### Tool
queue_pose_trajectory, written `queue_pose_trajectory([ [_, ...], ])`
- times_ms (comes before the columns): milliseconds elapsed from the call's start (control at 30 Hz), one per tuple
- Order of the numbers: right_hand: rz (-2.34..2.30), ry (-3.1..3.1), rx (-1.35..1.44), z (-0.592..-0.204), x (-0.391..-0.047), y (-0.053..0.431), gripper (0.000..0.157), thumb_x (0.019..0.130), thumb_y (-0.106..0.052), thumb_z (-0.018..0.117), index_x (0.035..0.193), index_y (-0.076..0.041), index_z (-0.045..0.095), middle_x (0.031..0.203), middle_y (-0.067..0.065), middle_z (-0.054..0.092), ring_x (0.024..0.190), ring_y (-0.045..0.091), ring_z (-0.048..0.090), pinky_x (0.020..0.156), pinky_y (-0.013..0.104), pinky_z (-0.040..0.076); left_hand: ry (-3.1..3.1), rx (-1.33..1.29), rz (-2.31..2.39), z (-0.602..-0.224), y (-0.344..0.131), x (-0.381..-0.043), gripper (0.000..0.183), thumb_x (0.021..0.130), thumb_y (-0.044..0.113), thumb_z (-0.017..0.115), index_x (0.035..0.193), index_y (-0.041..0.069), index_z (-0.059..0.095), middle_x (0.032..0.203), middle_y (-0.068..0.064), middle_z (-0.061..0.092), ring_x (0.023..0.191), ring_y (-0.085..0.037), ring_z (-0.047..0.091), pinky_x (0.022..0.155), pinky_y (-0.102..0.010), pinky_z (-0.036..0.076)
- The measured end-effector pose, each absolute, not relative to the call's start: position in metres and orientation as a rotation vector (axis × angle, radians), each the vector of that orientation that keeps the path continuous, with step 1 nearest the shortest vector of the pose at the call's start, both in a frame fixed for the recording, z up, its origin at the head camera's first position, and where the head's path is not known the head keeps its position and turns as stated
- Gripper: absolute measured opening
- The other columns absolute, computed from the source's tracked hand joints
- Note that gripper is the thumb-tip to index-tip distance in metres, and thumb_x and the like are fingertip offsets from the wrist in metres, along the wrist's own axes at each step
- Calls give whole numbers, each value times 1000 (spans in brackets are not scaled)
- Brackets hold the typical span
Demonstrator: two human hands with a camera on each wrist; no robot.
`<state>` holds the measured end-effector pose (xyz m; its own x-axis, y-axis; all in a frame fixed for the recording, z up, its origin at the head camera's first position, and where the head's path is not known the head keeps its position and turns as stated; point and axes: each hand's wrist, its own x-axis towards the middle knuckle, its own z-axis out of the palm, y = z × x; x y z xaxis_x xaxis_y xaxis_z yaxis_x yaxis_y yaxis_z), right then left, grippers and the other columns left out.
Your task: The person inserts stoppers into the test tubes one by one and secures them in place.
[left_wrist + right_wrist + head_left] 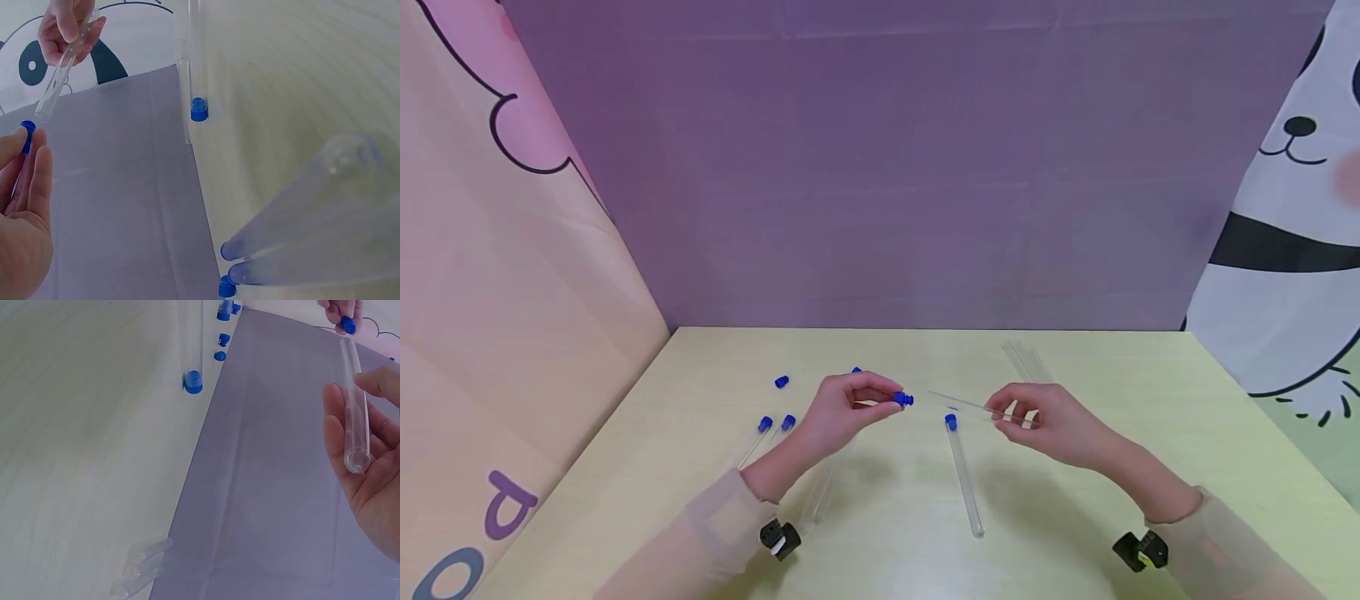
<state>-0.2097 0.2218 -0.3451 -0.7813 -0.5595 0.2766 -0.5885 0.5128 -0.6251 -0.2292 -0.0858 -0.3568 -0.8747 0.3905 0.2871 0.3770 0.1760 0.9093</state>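
Near the centre of the head frame, the left hand [844,407] had its grip drawn together, thumb and fingertips pinching a blue cap [903,400]. To its right, the right hand [1052,425] held a clear tube [357,431] between thumb and fingers, its grip closed on it; the tube's rounded end pointed back towards the palm and its far end lay near the cap, apart from it. The tube was so transparent that its outline faded against the bench [895,558] in the head view.

Just below that gap lay a capped tube [964,475], seen whole. Left of centre, two blue-topped tubes [765,424] ran down behind the left forearm, which hid their lower parts; more tubes [820,496] showed under the wrist, perhaps two, though glare made counting hard. A loose cap [782,382] lay above them, and another blue piece [857,369] was mostly covered by the left hand. Behind the right hand, upper right on the bench, faint clear tubes [1028,360] were partly hidden.
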Motion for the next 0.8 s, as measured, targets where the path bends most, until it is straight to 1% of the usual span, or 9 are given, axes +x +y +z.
queue_pose_trajectory([
  [167, 1159, -2676, 1050, -343, -209, 218, 13, 90, -6, 68, 103, -9, 67, 92, -1, 66, 73, 9, 59, 52, 25, 48, 2386, 815, 1870, -356, -83, -231, 21, 84, 0, 73, 105, -4, 70, 98, -14, 71, 88, -23, 70, 80, -30, 55],
  [267, 1169, -2671, 1056, -342, -209, 216, 13, 90, -5, 68, 103, -8, 68, 92, -5, 66, 73, 9, 59, 52, 24, 48, 2387, 816, 1869, -356, -82, -232, 21, 84, -1, 73, 105, -4, 70, 98, -13, 71, 88, -22, 70, 79, -30, 55],
  [400, 1153, -2656, 1077, -342, -209, 214, 15, 90, -5, 68, 103, -11, 68, 91, -11, 65, 73, 9, 59, 53, 25, 49, 2382, 801, 1852, -355, -81, -232, 22, 85, 0, 73, 106, -3, 70, 99, -13, 71, 88, -22, 70, 80, -30, 55],
  [467, 1144, -2649, 1092, -343, -210, 214, 15, 90, -5, 68, 103, -13, 68, 91, -12, 65, 73, 8, 59, 53, 25, 49, 2378, 794, 1844, -355, -80, -231, 21, 85, 1, 72, 106, -3, 70, 98, -13, 71, 87, -22, 70, 80, -30, 55],
  [633, 1157, -2639, 1109, -343, -209, 212, 15, 90, -7, 69, 103, -14, 68, 91, -10, 66, 73, 8, 59, 52, 25, 49, 2371, 784, 1825, -355, -79, -230, 20, 86, 1, 72, 106, -3, 70, 97, -12, 71, 88, -29, 69, 80, -30, 55],
  [733, 1179, -2625, 1108, -343, -209, 211, 13, 90, -8, 69, 103, -13, 68, 87, -8, 66, 70, 10, 60, 50, 25, 48, 2370, 786, 1815, -356, -79, -230, 20, 86, 1, 72, 105, -3, 71, 97, -12, 71, 89, -34, 68, 79, -30, 55],
  [800, 1199, -2606, 1111, -344, -209, 211, 12, 91, -8, 69, 102, -12, 68, 84, -7, 66, 68, 12, 60, 50, 25, 47, 2360, 790, 1825, -356, -79, -230, 20, 86, 0, 72, 105, -3, 71, 96, -12, 71, 89, -35, 68, 79, -29, 55],
])
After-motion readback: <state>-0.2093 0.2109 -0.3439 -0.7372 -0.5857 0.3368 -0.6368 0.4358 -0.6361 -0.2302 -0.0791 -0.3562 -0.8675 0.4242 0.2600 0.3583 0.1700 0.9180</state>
